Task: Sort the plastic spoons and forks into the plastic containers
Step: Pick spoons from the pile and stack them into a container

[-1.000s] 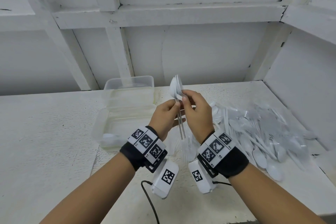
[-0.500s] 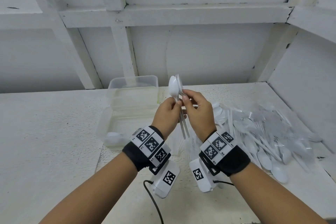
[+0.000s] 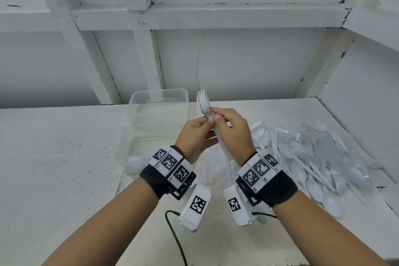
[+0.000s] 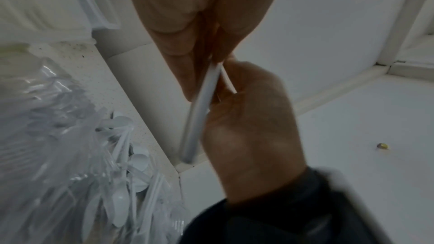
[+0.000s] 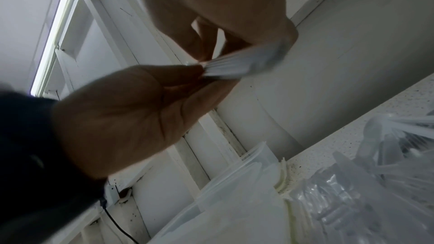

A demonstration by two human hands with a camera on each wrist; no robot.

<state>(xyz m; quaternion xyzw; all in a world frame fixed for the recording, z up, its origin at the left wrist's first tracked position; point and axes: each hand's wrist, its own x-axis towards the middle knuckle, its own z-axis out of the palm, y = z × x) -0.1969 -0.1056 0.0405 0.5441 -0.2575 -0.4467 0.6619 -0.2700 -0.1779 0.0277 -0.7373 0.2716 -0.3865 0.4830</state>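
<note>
A nested stack of white plastic spoons (image 3: pixel 204 102) stands upright above the table, bowls up. My left hand (image 3: pixel 208 122) pinches the stack just under the bowls from the left. My right hand (image 3: pixel 216 114) pinches it from the right, thumb against the necks. The handles (image 4: pixel 199 110) run down between both palms. In the right wrist view the stack (image 5: pixel 244 62) fans out past my right hand (image 5: pixel 204 73). Two clear plastic containers sit left of the hands: the far one (image 3: pixel 158 101) and the near one (image 3: pixel 129 136), which holds a white spoon (image 3: pixel 133 161).
A loose pile of white spoons and forks (image 3: pixel 313 157), partly in clear plastic wrap, covers the table's right side up to the side wall (image 3: pixel 367 114). A black cable (image 3: pixel 174 235) trails across the near table. White wall and beams rise close behind the containers.
One spoon bowl stood apart to the left of the stack half a second ago; now the bowls sit nested together. Both hands keep their hold in about the same place.
</note>
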